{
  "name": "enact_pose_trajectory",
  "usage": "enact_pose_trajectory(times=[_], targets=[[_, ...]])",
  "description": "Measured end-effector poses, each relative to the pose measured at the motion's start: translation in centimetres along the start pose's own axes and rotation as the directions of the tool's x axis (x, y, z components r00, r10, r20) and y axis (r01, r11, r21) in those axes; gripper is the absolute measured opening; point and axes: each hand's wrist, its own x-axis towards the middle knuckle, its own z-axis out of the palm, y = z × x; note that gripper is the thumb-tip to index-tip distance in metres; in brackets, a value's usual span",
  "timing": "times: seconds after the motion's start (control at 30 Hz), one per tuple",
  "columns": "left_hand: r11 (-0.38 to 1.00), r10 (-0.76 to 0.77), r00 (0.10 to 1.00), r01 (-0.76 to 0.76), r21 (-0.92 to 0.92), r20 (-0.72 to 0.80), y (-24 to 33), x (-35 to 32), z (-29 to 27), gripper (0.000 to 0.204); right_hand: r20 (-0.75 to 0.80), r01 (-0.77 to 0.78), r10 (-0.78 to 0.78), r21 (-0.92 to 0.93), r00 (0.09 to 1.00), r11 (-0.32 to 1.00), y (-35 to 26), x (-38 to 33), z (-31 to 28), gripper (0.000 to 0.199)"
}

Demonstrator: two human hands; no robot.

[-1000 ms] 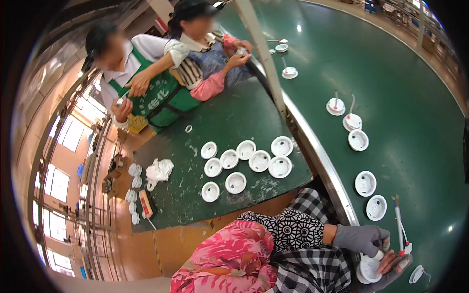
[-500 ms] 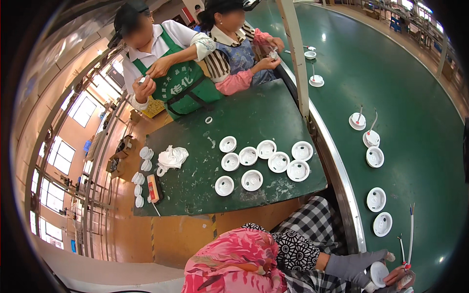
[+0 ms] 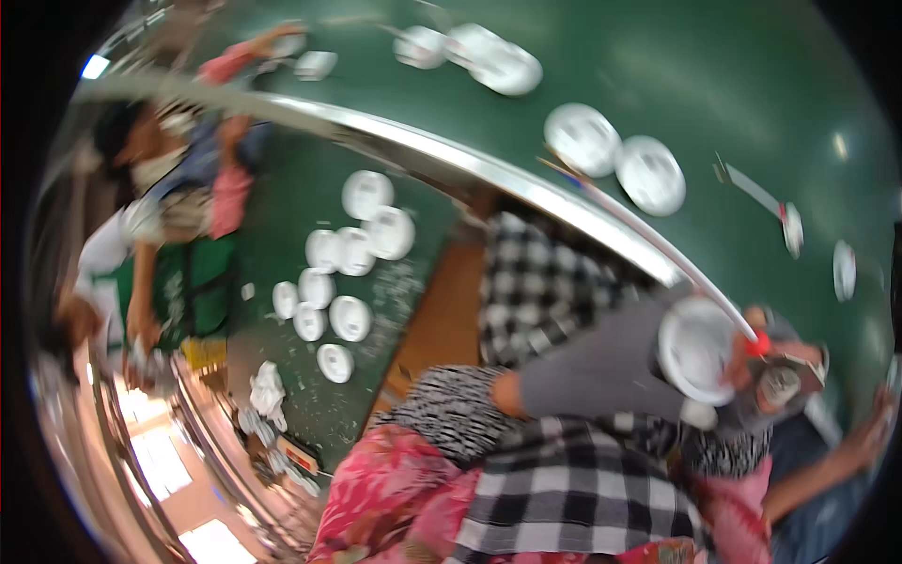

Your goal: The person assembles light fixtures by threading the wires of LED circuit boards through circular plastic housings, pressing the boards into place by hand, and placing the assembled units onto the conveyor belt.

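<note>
1. Currently, the white round housing (image 3: pixel 696 350) is being held in front of the torso, its open face turned up, probably for access.
2. Left hand (image 3: pixel 658 371), grey-gloved, is cupping it; right hand (image 3: pixel 785 376) is pinching a thin white rod (image 3: pixel 658 246) with a red tip.
3. Finished white discs (image 3: pixel 352 254) are lying on the green surface (image 3: pixel 376 197), well apart.

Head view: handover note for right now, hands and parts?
Left hand, grey-gloved: holds a white disc.
Right hand: seems to grip a thin rod by its red end; blurred.
Loose discs lie on the side table, and more on the green surface.
Done or left: the held disc's state is unreadable.
</note>
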Motion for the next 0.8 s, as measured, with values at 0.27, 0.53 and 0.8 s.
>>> enact_pose_trajectory(times=[0.27, 0.53, 0.8], targets=[[0.737, 0.223, 0.952, -0.023, 0.676, -0.210, -4.8, -1.2, -2.8, 0.087, -0.422, -0.008, 0.041, 0.080, 0.905, 0.997, -0.2, -5.7, -1.6, 0.033], [0.673, 0.388, 0.859, -0.016, 0.740, -0.334, -6.7, -1.9, -2.2, 0.088, -0.085, -0.093, 0.122, 0.280, 0.989, 0.955, 1.2, -9.2, -2.7, 0.025], [0.534, 0.391, 0.868, 0.057, 0.843, -0.307, -5.9, -1.2, -2.8, 0.090, -0.208, -0.170, 0.128, -0.201, 0.970, 0.965, 0.4, -6.2, -0.9, 0.016]])
